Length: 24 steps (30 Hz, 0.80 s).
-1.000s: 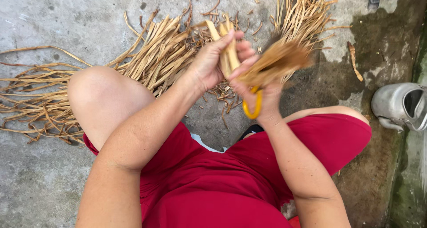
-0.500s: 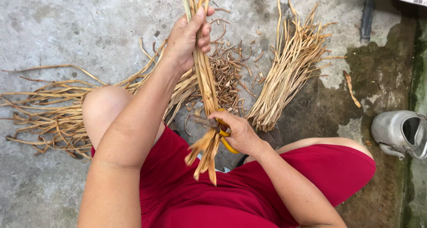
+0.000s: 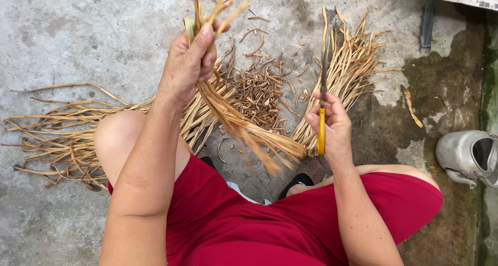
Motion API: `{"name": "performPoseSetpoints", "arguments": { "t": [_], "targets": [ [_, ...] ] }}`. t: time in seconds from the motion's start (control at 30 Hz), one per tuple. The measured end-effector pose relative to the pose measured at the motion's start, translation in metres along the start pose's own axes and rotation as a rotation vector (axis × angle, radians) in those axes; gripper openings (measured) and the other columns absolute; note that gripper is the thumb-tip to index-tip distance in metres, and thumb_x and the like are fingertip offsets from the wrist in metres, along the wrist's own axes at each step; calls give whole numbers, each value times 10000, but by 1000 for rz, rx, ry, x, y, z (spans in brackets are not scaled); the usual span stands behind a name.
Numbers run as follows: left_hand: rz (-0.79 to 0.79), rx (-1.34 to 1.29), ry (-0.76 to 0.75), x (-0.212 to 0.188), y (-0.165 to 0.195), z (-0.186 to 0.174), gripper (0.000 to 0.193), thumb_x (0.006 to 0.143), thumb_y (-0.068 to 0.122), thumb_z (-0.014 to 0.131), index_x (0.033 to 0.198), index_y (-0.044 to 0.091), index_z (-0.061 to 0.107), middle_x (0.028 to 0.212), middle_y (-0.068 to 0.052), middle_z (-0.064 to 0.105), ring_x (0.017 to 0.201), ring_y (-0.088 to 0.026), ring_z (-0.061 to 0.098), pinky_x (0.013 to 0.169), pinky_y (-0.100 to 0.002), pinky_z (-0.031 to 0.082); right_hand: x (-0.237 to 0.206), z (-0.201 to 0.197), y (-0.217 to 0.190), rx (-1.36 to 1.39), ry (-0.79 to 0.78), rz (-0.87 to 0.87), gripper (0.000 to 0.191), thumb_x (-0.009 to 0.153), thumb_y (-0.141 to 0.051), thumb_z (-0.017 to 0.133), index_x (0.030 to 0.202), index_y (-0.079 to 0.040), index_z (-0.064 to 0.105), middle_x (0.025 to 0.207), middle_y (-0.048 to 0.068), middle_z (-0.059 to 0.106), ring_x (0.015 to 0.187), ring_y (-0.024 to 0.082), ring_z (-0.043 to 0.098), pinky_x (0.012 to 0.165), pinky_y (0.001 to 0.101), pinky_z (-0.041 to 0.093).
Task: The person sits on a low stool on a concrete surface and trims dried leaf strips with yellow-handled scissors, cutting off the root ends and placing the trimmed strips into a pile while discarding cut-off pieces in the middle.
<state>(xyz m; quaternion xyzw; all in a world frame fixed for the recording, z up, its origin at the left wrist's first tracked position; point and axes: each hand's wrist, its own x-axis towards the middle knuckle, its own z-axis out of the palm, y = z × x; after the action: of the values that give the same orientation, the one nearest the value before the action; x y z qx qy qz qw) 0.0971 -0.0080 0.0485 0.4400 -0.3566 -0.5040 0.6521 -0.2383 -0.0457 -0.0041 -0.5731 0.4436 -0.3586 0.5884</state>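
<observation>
Fingers of my left hand (image 3: 189, 63) are clenched tight round a bundle of dried stalks (image 3: 236, 123), held upper centre of the frame; its long axis slants down toward lower right, loose ends blurring just left of my right hand (image 3: 332, 126). That hand is closed on yellow-handled scissors (image 3: 321, 118), blades pointing up, nearer those ends. Short trimmings (image 3: 259, 92) lie on the concrete between both hands. No packages or labels show; a grey metal kettle (image 3: 469, 154) sits at right edge.
</observation>
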Motion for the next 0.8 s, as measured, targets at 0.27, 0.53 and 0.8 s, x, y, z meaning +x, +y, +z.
{"name": "performPoseSetpoints", "arguments": {
  "t": [0.27,0.53,0.8],
  "targets": [
    [-110,259,-157,-24,6,19,374,1071,378,549,1294,120,702,581,104,427,484,-9,374,442,-201,284,-11,24,-11,39,-396,85,748,820,-215,833,1468,-103,476,1211,10,570,1095,115,529,952,248,529],
    [-219,399,-357,-30,-9,27,349,1039,352,599,1265,128,742,657,123,476,577,-6,406,503,-199,312,-7,25,-15,21,-338,-78,741,863,-363,828,1462,-78,499,1165,3,588,998,87,524,891,218,494],
    [-269,416,-374,-29,-17,26,357,1025,372,604,1239,130,756,657,112,492,581,-16,407,501,-207,319,-12,25,-6,29,-234,-95,655,837,-375,874,1334,-46,602,923,-57,524,824,29,489,732,166,425]
  ]
}}
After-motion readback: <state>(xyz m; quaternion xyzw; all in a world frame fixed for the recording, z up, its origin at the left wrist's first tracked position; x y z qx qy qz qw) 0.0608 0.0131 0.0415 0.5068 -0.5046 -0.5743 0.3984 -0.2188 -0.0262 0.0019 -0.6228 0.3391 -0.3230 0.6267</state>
